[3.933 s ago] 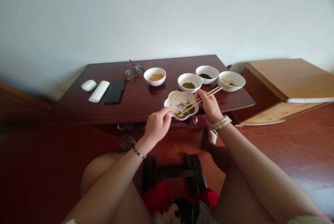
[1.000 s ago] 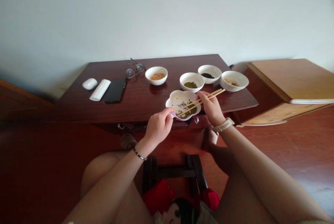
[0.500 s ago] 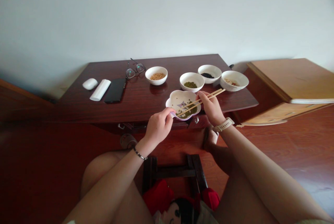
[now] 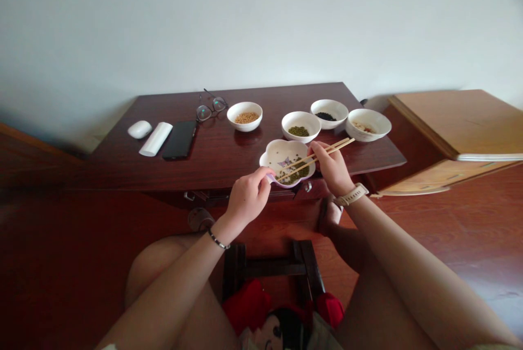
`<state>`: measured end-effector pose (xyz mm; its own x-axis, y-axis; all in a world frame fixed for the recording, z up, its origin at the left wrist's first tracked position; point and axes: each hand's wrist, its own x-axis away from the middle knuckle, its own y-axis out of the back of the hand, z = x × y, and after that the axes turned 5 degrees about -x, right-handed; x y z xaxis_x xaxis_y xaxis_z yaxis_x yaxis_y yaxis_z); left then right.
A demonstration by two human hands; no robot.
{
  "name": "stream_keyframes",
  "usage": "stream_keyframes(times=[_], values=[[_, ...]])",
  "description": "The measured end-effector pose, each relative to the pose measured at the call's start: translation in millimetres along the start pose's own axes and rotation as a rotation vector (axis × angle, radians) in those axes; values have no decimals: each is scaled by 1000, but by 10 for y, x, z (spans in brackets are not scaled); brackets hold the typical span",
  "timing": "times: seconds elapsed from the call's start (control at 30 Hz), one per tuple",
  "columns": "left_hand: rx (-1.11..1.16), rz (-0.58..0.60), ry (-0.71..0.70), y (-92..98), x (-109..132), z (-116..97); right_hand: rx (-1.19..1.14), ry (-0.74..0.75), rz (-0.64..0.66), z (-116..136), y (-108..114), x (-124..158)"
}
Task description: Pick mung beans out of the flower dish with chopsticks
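Note:
My left hand grips the near left edge of a flower-shaped dish, which sits at the table's front edge. Green beans lie in its near right part. In my right hand is a pair of wooden chopsticks, their tips low inside the dish by the beans. Just behind stands a white bowl of green beans. Farther right are a bowl with black beans and a bowl with pale and reddish bits. A bowl of yellowish beans is to the left.
On the left of the dark table lie glasses, a black phone, a white case and a rounded white object. A wooden cabinet stands at the right, a wall behind.
The view has shifted very slightly. Both hands, the dish and the chopsticks keep nearly the same places.

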<state>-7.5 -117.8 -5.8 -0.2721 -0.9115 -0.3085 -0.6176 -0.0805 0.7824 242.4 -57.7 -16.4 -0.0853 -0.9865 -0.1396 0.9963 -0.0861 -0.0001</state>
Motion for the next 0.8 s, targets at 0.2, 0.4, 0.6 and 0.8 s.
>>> stream_keyframes(times=[0.2,0.4,0.6,0.8], values=[[13,-2,-7,-9,4,17,-3,-2,18,17,18,19],[4,1,-5,-2,5,-1,28,8,33,27,42,34],[5,-2,-17,2,2,-11,44,25,42,29,73,52],[6,-2,-19,6,-3,-15,65,35,62,58,93,82]])
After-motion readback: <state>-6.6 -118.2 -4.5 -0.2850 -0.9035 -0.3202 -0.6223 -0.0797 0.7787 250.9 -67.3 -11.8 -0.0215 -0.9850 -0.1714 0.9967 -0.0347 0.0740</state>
